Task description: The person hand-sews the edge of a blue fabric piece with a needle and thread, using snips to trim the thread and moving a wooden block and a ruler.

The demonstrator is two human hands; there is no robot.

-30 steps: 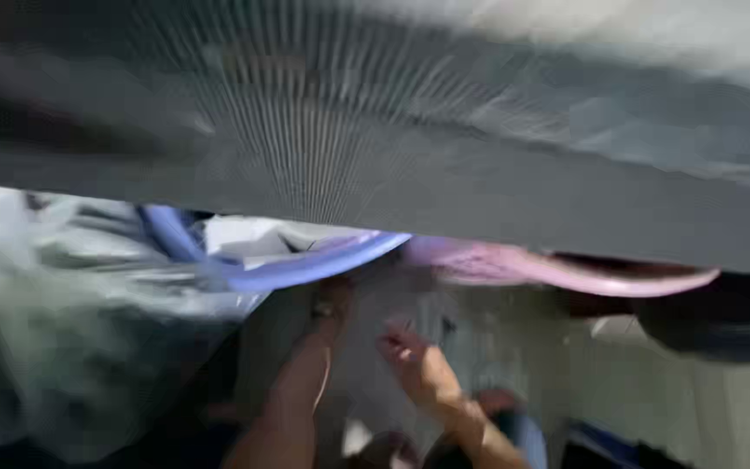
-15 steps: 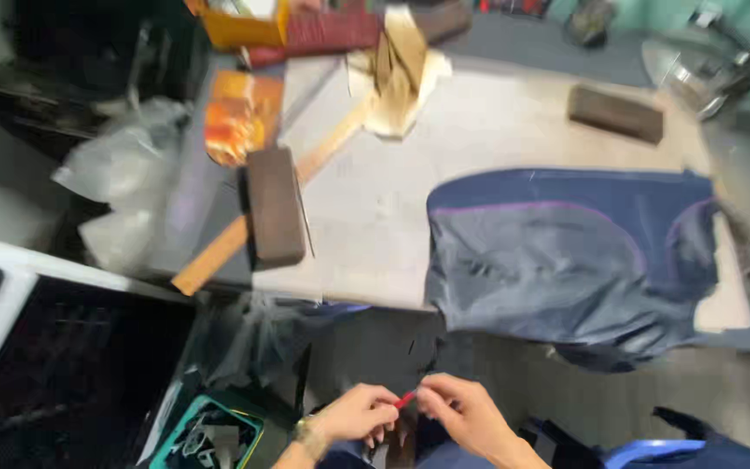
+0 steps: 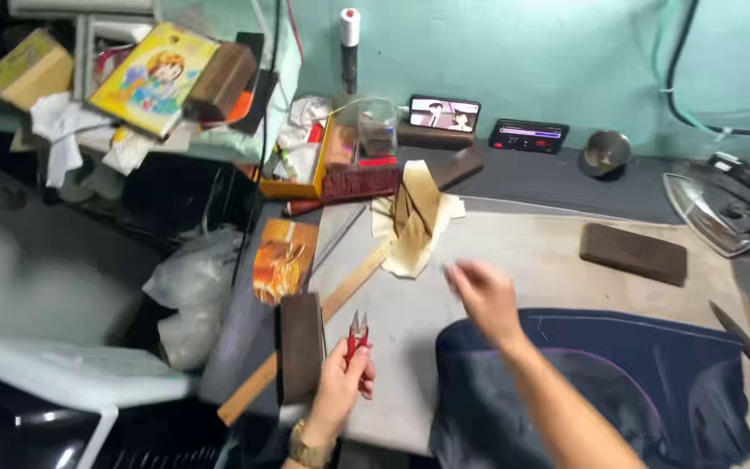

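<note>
The left hand (image 3: 340,382) is closed around the red handle of the thread snips (image 3: 358,334), whose 2 small metal blades point up, just above the near left edge of the work table (image 3: 531,252). The right hand (image 3: 483,295), blurred with fingers spread, holds nothing and hovers above the dark navy fabric (image 3: 601,391) lying flat at the table's near right. The snips appear light, rigid and sharp-tipped, so grip the handle; the fabric looks soft and limp, best taken at an edge.

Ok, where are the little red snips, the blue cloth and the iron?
Red snips (image 3: 358,334), head view, on the red handle above the left hand's fingers.
Blue cloth (image 3: 644,382), head view, on its flat middle.
Iron (image 3: 712,208), head view, on its shiny soleplate.
</note>
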